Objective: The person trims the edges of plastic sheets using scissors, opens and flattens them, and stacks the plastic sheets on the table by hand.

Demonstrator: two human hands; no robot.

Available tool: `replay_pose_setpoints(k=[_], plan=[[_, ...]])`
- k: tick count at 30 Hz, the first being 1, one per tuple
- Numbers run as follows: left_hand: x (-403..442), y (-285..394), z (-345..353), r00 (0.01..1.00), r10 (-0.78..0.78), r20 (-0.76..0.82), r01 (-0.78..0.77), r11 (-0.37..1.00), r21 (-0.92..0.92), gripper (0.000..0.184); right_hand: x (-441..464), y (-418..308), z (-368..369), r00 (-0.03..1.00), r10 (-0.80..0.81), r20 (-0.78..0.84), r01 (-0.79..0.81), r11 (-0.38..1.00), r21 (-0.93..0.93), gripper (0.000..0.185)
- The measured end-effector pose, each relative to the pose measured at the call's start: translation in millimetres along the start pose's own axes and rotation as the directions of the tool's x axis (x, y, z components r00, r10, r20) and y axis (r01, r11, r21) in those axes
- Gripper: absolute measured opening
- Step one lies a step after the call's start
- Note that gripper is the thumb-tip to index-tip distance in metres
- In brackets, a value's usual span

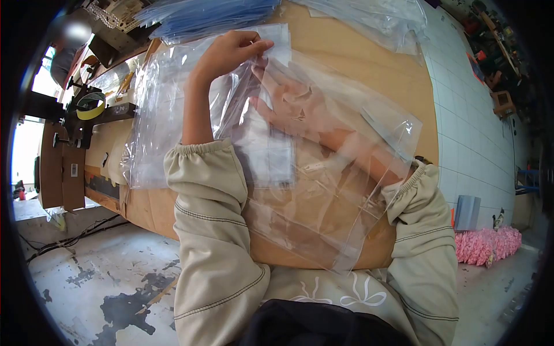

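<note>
My left hand (231, 55) is closed, with thumb and fingertips pinching the upper edge of a clear plastic bag (323, 184). The see-through plastic drapes over my right hand (291, 101) and forearm, down towards my lap. Through it, the right thumb and fingers show apart; whether the hand is inside the bag or just under it, I cannot tell. Beneath both hands lies a stack of clear plastic bags (167, 109), shiny and wrinkled, on the brown-covered table (358, 34).
A pile of bluish plastic sheets (208, 17) and more clear plastic (375, 23) lie at the table's far side. On the left, a roll of yellow tape (91, 106) hangs on a black metal fixture. A pink bundle (487, 247) sits on the floor at right.
</note>
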State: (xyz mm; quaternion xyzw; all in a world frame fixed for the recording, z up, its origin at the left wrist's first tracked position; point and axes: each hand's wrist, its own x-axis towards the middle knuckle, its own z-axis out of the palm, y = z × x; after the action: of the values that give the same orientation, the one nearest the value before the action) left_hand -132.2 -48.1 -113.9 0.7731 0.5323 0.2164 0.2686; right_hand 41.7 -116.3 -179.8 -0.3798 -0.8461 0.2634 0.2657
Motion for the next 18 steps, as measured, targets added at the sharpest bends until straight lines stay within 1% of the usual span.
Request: replay_pose_setpoints(k=[1,4,7,10,12,13,14,15,16,17,18], plan=[[1.1,0.0,0.8,1.0,-0.006,0.009,0.006,1.0,0.021,0.043,-3.2,-5.9,-6.7,0.999,0.042,0.019,-0.034,0.952,-0.306,0.065],[-1.5,7.7,0.5,1.0,0.015,-0.022,-0.013,0.997,0.077,0.042,-14.0,2.3,-17.9,0.983,-0.18,0.027,0.18,0.939,-0.293,0.062],[-0.1,8.4,3.2,1.0,0.012,-0.007,-0.011,0.987,0.163,0.042,-38.6,-7.0,-43.6,0.952,-0.173,0.254,0.266,0.878,-0.399,0.059],[2.2,9.1,6.9,1.0,0.003,0.011,-0.005,0.974,0.226,0.041,-92.0,-12.5,-87.9,0.892,-0.217,0.395,0.384,0.825,-0.414,0.06],[2.0,9.0,10.7,0.998,0.055,-0.005,-0.053,0.979,0.196,0.04,-122.8,-6.5,-120.2,0.841,-0.083,0.534,0.291,0.902,-0.317,0.062],[1.2,9.0,12.5,0.997,0.08,-0.013,-0.077,0.981,0.181,0.04,-137.7,-2.9,-143.5,0.834,-0.08,0.546,0.264,0.927,-0.266,0.056],[0.1,11.7,11.0,0.999,0.051,0.018,-0.053,0.979,0.197,0.039,-147.5,-3.7,-168.4,0.827,-0.077,0.557,0.232,0.949,-0.213,0.05],[-0.8,17.0,6.5,0.999,0.022,0.05,-0.032,0.976,0.214,0.039,-143.0,-17.6,-200.9,0.765,0.145,0.628,-0.035,0.982,-0.184,0.039],[-1.9,20.4,5.2,0.996,-0.006,0.086,-0.014,0.972,0.233,0.038,-138.8,-26.0,-225.5,0.637,0.339,0.693,-0.307,0.936,-0.175,0.031],[-1.8,16.9,7.1,0.996,0.079,0.047,-0.089,0.955,0.282,0.038,-143.2,-15.3,-229.9,0.802,0.389,0.453,-0.338,0.921,-0.192,0.026],[-1.2,10.7,9.9,0.986,0.168,0.013,-0.163,0.928,0.335,0.038,-144.9,-4.9,-229.3,0.898,0.407,0.17,-0.373,0.906,-0.198,0.026]])
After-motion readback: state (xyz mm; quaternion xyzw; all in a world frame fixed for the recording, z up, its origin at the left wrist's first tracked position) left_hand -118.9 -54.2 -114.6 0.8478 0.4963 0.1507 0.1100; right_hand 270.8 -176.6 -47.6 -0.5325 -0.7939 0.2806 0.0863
